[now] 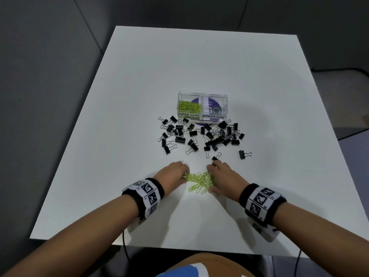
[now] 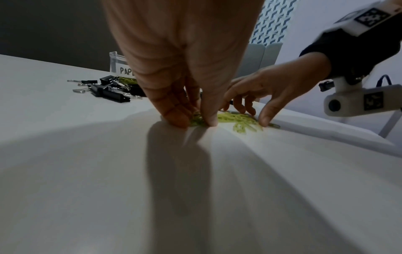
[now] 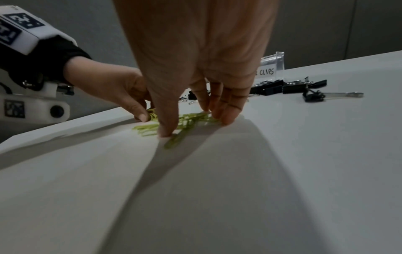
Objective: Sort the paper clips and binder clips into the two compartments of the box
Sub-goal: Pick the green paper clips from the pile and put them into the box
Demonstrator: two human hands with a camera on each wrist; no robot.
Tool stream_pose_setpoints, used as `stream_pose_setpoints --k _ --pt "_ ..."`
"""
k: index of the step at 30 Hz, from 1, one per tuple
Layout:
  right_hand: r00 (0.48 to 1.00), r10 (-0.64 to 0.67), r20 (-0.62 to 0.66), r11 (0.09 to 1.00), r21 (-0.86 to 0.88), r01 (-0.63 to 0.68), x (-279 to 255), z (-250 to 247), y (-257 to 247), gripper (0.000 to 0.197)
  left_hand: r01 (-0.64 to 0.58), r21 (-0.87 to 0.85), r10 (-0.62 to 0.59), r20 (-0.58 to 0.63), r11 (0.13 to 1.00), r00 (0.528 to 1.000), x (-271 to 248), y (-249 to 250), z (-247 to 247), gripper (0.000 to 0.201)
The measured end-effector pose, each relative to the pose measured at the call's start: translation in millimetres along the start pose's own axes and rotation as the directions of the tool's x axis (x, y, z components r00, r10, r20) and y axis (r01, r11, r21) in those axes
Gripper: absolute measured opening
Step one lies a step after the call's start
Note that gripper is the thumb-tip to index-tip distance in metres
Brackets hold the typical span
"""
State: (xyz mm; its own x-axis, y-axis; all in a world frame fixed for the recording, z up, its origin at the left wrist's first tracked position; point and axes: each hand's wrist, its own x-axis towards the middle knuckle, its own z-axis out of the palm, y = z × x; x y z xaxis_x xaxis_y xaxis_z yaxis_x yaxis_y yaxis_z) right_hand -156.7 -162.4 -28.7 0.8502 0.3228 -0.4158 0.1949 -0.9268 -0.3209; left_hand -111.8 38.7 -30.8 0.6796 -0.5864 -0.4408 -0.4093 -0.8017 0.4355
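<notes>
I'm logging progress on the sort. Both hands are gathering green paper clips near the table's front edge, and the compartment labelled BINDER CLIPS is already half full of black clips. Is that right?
Not quite. In the head view the BINDER CLIPS compartment holds no clips; the black binder clips lie loose on the table in front of the box. The rest stands: the left hand and right hand are gathering the green paper clips.

Loose green paper clips (image 1: 199,181) lie flat in a small heap between the two hands, touching both. Black binder clips (image 1: 199,136) lie scattered just beyond the fingertips. Farther on stands a clear box (image 1: 202,105), green clips filling its left compartment.
</notes>
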Motion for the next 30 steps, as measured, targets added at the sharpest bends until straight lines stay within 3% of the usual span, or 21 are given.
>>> stream_pose_setpoints --k 3,8,12,21,25,30 --pt "1.0 0.015 -0.014 0.999 0.036 -0.014 4.6 1.5 -1.2 0.05 -0.007 -0.015 0.006 -0.05 1.0 0.999 0.6 5.9 1.4 0.032" --pt "0.999 0.029 0.031 1.0 0.006 -0.029 3.8 0.7 -5.7 0.069 -0.025 0.047 0.025 -0.001 0.999 1.0 -3.3 18.4 10.6 0.074" --pt "0.999 0.045 0.02 0.999 -0.023 -0.045 4.3 -0.3 -14.1 0.067 -0.012 0.13 0.017 -0.038 0.991 0.999 3.1 22.7 14.6 0.057" --pt "0.998 0.055 -0.022 0.998 -0.011 -0.055 19.0 -1.6 -24.7 0.036 0.039 0.058 -0.036 -0.052 0.998 0.998 21.0 24.5 10.0 0.027" --pt "0.997 0.068 -0.025 0.997 -0.022 -0.068 24.5 -0.5 -26.6 0.023 0.058 0.072 -0.056 -0.023 0.996 0.998 26.3 25.8 5.7 0.024" --pt "0.997 0.081 -0.006 0.997 0.0 -0.081 28.1 -7.0 -25.8 0.022 0.046 0.067 -0.046 0.002 0.997 0.999 28.7 24.0 3.1 0.024"
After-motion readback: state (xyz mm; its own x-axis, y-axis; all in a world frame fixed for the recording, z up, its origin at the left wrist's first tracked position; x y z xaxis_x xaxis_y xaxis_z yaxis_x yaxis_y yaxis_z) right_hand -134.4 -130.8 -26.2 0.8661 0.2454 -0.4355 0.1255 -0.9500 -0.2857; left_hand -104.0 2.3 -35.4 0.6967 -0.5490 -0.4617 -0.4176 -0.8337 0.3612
